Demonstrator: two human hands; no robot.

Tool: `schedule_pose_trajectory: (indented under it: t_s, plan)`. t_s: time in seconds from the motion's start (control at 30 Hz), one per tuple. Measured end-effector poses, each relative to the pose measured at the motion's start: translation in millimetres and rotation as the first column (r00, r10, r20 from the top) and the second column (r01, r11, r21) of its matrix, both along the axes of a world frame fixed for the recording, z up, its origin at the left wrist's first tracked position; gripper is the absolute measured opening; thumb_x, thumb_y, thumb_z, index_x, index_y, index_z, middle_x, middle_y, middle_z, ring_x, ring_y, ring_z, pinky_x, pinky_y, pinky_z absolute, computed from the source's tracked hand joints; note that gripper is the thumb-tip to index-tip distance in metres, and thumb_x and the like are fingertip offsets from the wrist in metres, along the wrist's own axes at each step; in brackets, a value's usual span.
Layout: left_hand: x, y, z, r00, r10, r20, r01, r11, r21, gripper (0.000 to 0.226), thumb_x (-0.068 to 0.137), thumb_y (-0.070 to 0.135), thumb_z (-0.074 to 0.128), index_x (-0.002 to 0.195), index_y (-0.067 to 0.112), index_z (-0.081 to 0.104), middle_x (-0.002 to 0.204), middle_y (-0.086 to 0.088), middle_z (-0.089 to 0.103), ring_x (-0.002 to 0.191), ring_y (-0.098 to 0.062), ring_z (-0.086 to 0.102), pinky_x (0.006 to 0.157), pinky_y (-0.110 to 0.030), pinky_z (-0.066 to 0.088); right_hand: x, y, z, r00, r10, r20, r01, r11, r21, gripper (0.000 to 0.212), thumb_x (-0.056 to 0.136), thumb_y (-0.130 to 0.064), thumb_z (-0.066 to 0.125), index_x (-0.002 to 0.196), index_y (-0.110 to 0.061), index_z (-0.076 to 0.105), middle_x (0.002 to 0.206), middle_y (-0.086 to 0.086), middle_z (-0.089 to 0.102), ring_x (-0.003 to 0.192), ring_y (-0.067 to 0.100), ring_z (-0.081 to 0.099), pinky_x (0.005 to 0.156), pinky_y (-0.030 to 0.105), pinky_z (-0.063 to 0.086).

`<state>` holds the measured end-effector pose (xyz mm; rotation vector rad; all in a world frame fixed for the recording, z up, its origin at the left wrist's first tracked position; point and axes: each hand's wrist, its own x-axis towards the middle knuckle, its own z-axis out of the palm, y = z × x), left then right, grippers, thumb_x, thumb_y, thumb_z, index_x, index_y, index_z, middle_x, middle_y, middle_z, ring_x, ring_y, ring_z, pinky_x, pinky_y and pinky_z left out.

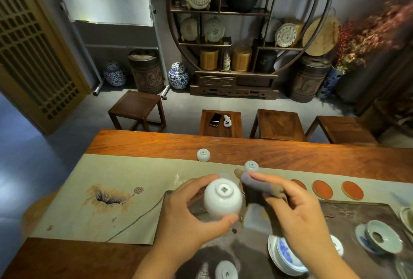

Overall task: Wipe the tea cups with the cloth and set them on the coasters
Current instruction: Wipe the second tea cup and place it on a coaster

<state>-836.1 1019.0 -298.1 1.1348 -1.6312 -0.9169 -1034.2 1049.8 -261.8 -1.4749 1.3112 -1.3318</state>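
Nearest the lens we note an upturned white cup [226, 270] at the bottom edge, resting on the dark tea tray [348, 218], with a blue-and-white bowl [288, 256] just beside it. Above these, the left hand [190, 214] is clamped on a white tea cup [223, 199], thumb below and fingers [201, 181] over the far side; the cup is held off the surface, its foot ring and base mark turned toward the camera, mouth facing away and downward. We find the right hand [299, 209] closed around a folded grey-brown cloth [257, 186], pinched between thumb and fingers, the cloth's long axis running roughly left to right with its free end pointing toward the cup, just beside it; we cannot tell whether they touch. Beyond the hands, two more cups stand inverted: one [251, 166] at the far edge of the painted runner [89, 180], one [203, 155] where the runner meets the wooden table [156, 142]. Three red coasters are visible on the runner to the right: one [299, 183] partly hidden by the right hand, then [322, 189] and [352, 190], each lying flat and bare.
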Motion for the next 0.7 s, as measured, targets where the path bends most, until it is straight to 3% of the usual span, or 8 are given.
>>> schedule_pose_trajectory:
  t_s: [0.1,0.23,0.37,0.53,0.7]
  plan:
    - [-10,1,4,0.994,-0.104,0.013,0.105,0.994,-0.020,0.061,0.056,0.036,0.092,0.112,0.042,0.069,0.108,0.014,0.072,0.101,-0.010,0.071,0.082,-0.017,0.054,5,-11,9,0.997,0.069,-0.042,-0.070,0.997,-0.023,0.051,0.083,0.020,0.052,0.100,-0.023,0.074,0.103,-0.014,0.074,0.104,0.004,0.066,0.085,0.011,0.048]
    - [-13,1,7,0.996,-0.085,0.005,0.085,0.996,-0.024,0.061,0.054,0.036,0.092,0.110,0.045,0.069,0.105,0.017,0.073,0.097,-0.008,0.071,0.078,-0.017,0.054,8,-15,15,0.983,0.125,-0.131,-0.132,0.990,-0.047,0.048,0.085,0.014,0.052,0.107,-0.024,0.072,0.111,-0.015,0.071,0.113,0.004,0.061,0.094,0.017,0.047]
    - [-6,1,4,0.998,0.020,0.053,-0.016,0.997,-0.074,0.064,0.053,0.044,0.090,0.113,0.045,0.067,0.108,0.021,0.072,0.100,-0.005,0.070,0.079,-0.019,0.056,5,-6,13,0.982,0.126,-0.142,-0.133,0.990,-0.043,0.041,0.091,0.008,0.053,0.112,-0.022,0.070,0.115,-0.015,0.070,0.116,0.004,0.059,0.096,0.019,0.046]
    - [-3,-1,-4,0.979,0.196,-0.050,-0.195,0.980,0.024,0.063,0.048,0.048,0.085,0.108,0.056,0.066,0.106,0.028,0.071,0.098,0.000,0.070,0.081,-0.023,0.060,5,12,6,0.974,0.116,-0.196,-0.128,0.991,-0.048,0.052,0.081,0.021,0.057,0.105,-0.022,0.074,0.111,-0.016,0.071,0.112,0.002,0.061,0.094,0.014,0.045]
    - [0,-3,6,0.994,0.072,-0.082,-0.072,0.997,0.000,0.062,0.054,0.045,0.089,0.112,0.047,0.067,0.112,0.021,0.072,0.104,-0.004,0.069,0.082,-0.021,0.058,-3,7,1,0.995,0.007,0.095,-0.012,0.999,0.052,0.053,0.078,0.027,0.048,0.098,-0.014,0.075,0.102,-0.008,0.075,0.104,0.006,0.066,0.085,0.009,0.047]
